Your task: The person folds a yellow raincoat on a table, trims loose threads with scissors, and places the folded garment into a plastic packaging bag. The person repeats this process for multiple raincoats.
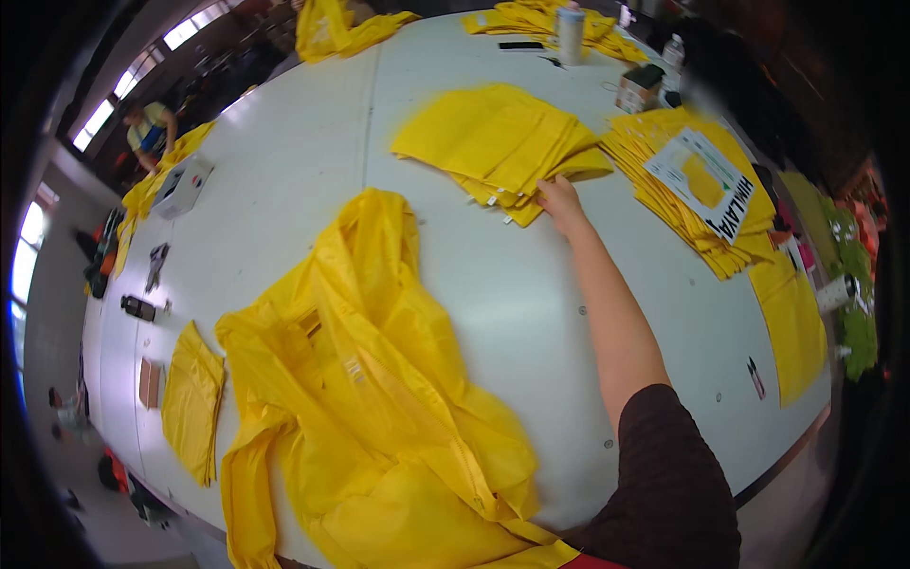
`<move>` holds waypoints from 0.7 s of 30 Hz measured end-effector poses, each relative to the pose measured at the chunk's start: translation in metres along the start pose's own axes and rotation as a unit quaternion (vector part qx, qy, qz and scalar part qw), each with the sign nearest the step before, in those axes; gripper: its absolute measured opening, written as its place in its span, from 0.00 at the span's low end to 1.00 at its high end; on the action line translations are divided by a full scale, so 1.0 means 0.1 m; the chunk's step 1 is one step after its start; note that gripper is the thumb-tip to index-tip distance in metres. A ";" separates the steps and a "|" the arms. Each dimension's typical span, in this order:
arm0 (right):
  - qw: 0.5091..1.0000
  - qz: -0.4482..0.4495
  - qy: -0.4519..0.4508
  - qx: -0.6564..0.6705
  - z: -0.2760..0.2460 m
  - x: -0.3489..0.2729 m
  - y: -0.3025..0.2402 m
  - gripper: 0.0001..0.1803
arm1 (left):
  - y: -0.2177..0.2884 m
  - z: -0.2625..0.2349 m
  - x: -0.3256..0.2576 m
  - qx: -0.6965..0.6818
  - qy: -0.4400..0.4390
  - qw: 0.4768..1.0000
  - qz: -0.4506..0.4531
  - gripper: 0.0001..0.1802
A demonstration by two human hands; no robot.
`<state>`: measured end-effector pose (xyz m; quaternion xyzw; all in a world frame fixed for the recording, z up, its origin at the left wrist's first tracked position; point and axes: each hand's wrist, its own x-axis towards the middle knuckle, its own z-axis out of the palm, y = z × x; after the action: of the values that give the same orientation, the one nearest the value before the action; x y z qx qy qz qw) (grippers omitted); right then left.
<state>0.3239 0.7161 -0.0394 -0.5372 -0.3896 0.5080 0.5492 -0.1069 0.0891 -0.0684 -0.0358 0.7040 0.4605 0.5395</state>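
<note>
My right arm reaches out across the table, and my right hand (563, 201) is closed on the near right edge of a stack of folded yellow garments (498, 137). Small white tags stick out along the stack's near edge, and its far left corner looks blurred. Closer to me, a yellow hooded jacket (379, 398) lies spread out and rumpled, its hood pointing away and one sleeve hanging toward the lower left. Nowhere in the picture does my left hand show.
Right of the stack lies a bigger pile of yellow garments (654, 180) with a printed white sheet (700, 180) on top. A white bottle (570, 36) and small box (639, 88) stand far right. Scissors (157, 267), a black object (138, 307) and folded yellow cloth (193, 408) lie left.
</note>
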 end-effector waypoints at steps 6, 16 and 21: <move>0.994 0.063 -0.044 -0.074 0.45 -0.62 -0.12 0.18 | -0.35 -0.22 -0.41 -0.048 0.011 0.998 0.038 0.17; 0.913 -0.100 -0.374 -0.129 1.19 -3.63 -0.78 0.16 | -0.02 -0.01 -1.08 -0.018 -0.080 0.980 0.179 0.33; 0.741 -0.224 -0.570 -0.275 1.48 -4.80 -1.17 0.26 | 0.09 0.00 -1.39 -0.011 -0.123 0.960 0.251 0.25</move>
<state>0.1093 0.2871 0.1504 -0.1723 -0.8618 0.4525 0.1516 -0.0541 0.0324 0.0469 0.1929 0.6133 0.5901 0.4883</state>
